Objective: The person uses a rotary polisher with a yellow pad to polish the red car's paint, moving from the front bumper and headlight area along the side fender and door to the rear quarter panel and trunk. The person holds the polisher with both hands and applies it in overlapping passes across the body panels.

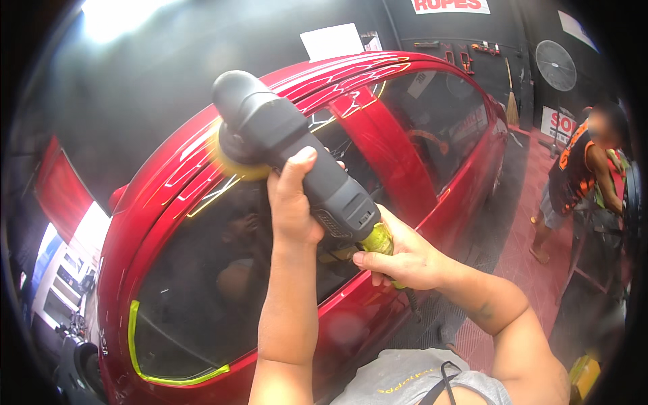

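Signs on the dark back wall: a white-and-red banner (pixel 451 5) at top, a white sheet (pixel 332 40) left of it. Grey matte polisher (pixel 297 152), yellow foam pad (pixel 233 162) pressed against the glossy red car (pixel 398 155) roof edge. Left hand (pixel 291 202) grip closed around the polisher body; right hand (pixel 401 256) grip closed on its yellow-green rear handle. Yellow tape (pixel 145 364) lines the window trim.

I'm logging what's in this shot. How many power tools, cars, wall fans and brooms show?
Polisher, gripped by left hand and right hand: 1
Red car: 1
Wall fan: 1
Broom: 1
Total: 4
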Action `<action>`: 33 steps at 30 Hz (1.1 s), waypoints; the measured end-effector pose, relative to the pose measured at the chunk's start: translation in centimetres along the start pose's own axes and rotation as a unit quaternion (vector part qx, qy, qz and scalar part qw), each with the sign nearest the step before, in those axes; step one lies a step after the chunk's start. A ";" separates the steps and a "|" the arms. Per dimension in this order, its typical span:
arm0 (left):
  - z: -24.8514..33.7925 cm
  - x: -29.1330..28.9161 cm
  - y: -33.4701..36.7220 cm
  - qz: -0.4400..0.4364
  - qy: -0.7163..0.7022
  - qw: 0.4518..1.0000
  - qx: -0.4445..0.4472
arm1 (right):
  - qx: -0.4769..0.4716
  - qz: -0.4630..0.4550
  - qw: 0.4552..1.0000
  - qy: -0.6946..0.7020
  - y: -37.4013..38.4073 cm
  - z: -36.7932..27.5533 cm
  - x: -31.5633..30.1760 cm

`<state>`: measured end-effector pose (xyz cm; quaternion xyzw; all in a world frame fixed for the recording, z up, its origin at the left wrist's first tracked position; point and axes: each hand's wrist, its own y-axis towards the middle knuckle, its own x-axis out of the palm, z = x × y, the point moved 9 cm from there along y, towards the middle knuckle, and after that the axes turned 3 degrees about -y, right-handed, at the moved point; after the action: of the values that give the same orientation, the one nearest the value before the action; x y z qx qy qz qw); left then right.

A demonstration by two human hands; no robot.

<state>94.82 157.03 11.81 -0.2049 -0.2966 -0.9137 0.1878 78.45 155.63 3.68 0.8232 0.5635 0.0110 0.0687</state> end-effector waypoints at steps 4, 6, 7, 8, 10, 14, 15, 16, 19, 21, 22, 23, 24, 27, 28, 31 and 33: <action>-9.1 5.9 4.8 0.016 0.030 0.999 0.029 | -0.080 0.056 0.995 -0.005 0.3 2.3 -11.8; -14.3 8.1 7.7 -0.011 0.035 0.999 0.018 | -0.039 0.048 0.998 0.024 0.0 3.8 -17.5; -15.9 10.2 9.0 -0.025 0.023 0.999 0.024 | -0.033 0.042 0.998 0.020 0.2 4.0 -20.3; -17.3 11.5 10.4 -0.019 0.015 0.999 0.025 | -0.020 0.064 0.998 -0.006 0.7 4.2 -23.2; -20.0 12.8 12.7 -0.008 0.006 1.000 0.015 | -0.015 0.094 0.994 -0.047 1.7 4.6 -27.3; -24.2 13.5 13.8 0.023 0.015 1.000 0.009 | -0.118 0.126 0.966 -0.194 3.0 5.9 -34.5; -25.5 13.6 12.9 0.037 0.033 0.999 0.024 | -0.090 0.113 0.963 -0.227 2.7 7.2 -35.9; -27.6 12.9 11.6 0.052 0.049 0.997 0.006 | -0.059 0.102 0.958 -0.260 2.2 8.8 -36.8; -33.0 11.5 5.9 0.047 -0.012 0.997 -0.059 | 0.035 0.100 0.947 -0.302 -0.5 15.6 -37.3; -35.2 11.1 3.8 0.043 -0.023 0.995 -0.084 | 0.041 0.096 0.953 -0.285 -1.5 18.7 -37.2; -35.5 11.1 3.5 0.056 -0.007 0.995 -0.083 | 0.026 0.094 0.957 -0.272 -1.7 19.1 -37.3; -35.5 11.3 4.0 0.054 0.011 0.996 -0.066 | 0.025 0.096 0.957 -0.271 -1.7 19.4 -37.7; -35.0 11.6 4.9 0.054 0.031 0.997 -0.051 | 0.017 0.093 0.958 -0.270 -1.2 18.8 -37.9; -30.6 12.6 9.3 0.047 0.005 0.999 -0.007 | -0.044 0.095 0.958 -0.267 1.6 13.8 -37.9; -28.7 12.7 10.5 0.045 0.011 0.999 0.013 | -0.050 0.081 0.963 -0.253 2.4 10.8 -37.0; -26.2 12.9 12.8 0.046 -0.034 0.998 0.017 | -0.086 0.055 0.958 -0.269 3.8 6.3 -36.7; -25.6 12.9 12.6 0.048 -0.063 0.997 0.007 | -0.058 0.045 0.960 -0.270 4.3 6.1 -36.8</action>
<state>83.05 128.81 5.04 -0.2748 -0.3038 -0.8870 0.2134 69.58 119.34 0.39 0.8148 0.4843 -0.1762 0.2656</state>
